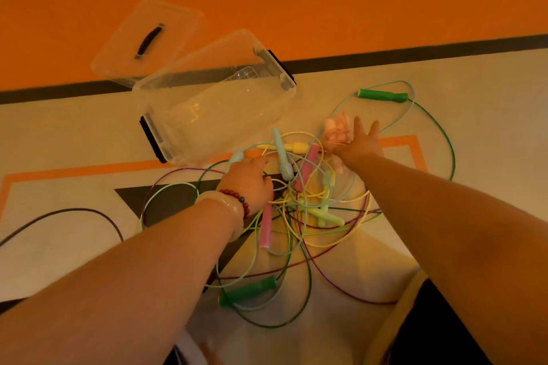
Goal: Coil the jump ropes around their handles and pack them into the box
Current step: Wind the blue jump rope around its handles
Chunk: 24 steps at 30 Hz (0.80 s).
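Observation:
A tangle of jump ropes (296, 210) lies on the floor in front of me, with pink (306, 169), yellow (296, 147), light blue (281, 157) and green (252, 290) handles. Another green handle (382, 95) lies apart at the far right. My left hand (249, 181) reaches over the pile, fingers curled at the end of a second light blue handle (236, 156). My right hand (363, 142) holds a coiled pink rope bundle (338, 130) at its thumb side, two fingers sticking out straight. The clear plastic box (292, 89) stands open just beyond the pile; nothing shows inside it.
The clear lid (124, 47) with its dark grip lies behind the box on the orange floor. A dark rope loop (74, 210) trails off to the left. My knees sit at the bottom edge. Floor markings run under the pile.

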### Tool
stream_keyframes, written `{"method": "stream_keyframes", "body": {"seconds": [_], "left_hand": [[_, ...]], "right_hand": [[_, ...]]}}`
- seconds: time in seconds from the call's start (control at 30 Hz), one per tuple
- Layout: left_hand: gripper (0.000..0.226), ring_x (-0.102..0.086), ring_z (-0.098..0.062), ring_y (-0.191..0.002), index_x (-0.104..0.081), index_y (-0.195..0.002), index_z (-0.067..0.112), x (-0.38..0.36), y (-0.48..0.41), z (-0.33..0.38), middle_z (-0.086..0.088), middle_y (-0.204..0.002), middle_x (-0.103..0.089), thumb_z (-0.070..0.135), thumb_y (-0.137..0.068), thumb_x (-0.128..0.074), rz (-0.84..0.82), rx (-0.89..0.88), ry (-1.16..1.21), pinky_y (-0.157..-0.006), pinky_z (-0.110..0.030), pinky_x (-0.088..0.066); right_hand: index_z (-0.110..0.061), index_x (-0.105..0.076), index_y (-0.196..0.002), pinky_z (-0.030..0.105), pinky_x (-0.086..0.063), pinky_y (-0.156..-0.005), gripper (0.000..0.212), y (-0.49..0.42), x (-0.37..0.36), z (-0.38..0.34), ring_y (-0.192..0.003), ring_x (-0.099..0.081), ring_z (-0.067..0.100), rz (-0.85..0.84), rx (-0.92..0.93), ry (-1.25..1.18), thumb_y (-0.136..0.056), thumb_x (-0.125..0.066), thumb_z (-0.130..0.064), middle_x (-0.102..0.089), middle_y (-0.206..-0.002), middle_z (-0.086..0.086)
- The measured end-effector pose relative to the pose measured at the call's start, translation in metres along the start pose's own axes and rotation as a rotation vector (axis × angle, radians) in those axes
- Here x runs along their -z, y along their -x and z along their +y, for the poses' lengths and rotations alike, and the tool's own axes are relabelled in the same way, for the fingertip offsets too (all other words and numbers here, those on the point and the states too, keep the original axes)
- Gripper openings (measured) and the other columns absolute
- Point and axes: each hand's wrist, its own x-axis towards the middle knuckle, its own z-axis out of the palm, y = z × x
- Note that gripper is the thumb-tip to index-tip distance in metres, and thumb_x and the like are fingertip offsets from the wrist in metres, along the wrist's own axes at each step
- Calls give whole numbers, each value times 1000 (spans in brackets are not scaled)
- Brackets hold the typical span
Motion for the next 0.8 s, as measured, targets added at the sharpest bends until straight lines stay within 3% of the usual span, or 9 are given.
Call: {"method": "stream_keyframes", "body": {"seconds": [0.07, 0.23, 0.4, 0.53, 0.67, 0.8], "left_hand": [[47, -46, -30, -122, -38, -144, 19, -1, 1, 0, -12, -137, -46, 26, -98, -44, -3, -15, -21, -95, -36, -41], [49, -51, -30, -115, -32, -147, 19, -1, 3, 5, -12, -133, -49, 27, -99, -43, -39, -91, -111, -90, -37, -43], [48, -50, -29, -117, -34, -145, 19, -2, 3, 6, -9, -137, -47, 28, -99, -42, -32, -117, -155, -91, -41, -46], [50, -50, -28, -117, -32, -146, 20, -3, 1, 1, -8, -135, -48, 28, -99, -43, -19, -100, -142, -91, -38, -45], [49, -48, -30, -120, -31, -146, 21, -3, 0, -8, -8, -135, -48, 28, -98, -42, -36, -54, -167, -92, -41, -45], [51, -43, -30, -124, -31, -147, 21, -3, -2, -13, -7, -140, -43, 28, -98, -43, -43, -23, -143, -94, -40, -42]], "right_hand": [[-29, -4, -154, 46, -20, -117, 85, 3, -6, 5, -146, -8, 35, 40, 72, 111, -89, -55, -51, 3, -162, 10], [-25, -22, -151, 46, -30, -110, 69, 32, -27, -2, -143, -15, 32, 42, 310, 184, -91, -56, -22, -18, -157, 9], [-29, -23, -150, 43, -31, -110, 64, 45, -57, -17, -142, -20, 32, -80, 457, 325, -94, -53, -31, -15, -158, 8], [-27, -24, -151, 42, -33, -108, 62, 44, -74, -24, -137, -28, 32, -95, 528, 332, -95, -50, -28, -30, -151, 6], [-30, -19, -152, 46, -35, -108, 66, 41, -84, -33, -141, -21, 33, -166, 499, 353, -94, -51, -24, -21, -155, 6], [-40, -14, -151, 50, -23, -115, 68, 40, -95, -45, -147, -3, 32, -280, 447, 475, -95, -52, -38, 6, -161, 8]]}}
